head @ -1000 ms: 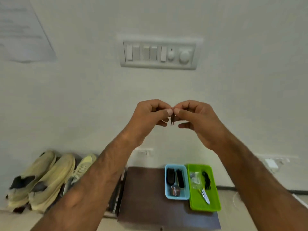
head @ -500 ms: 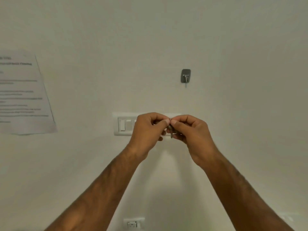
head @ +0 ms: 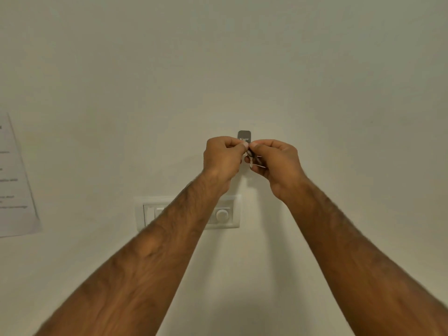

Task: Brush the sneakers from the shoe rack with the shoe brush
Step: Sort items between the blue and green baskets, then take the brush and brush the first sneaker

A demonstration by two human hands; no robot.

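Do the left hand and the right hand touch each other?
Touching. The head view shows fingertips of the left hand and right hand meeting without gap, pinching a small dark item.

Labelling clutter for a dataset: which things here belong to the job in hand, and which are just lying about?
In use: left hand, right hand, small dark object both pinch, grey metal wall hook.
Lying about: white switch panel, printed paper sheet on the wall.

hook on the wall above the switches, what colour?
Dark grey hook, best seen in the head view.
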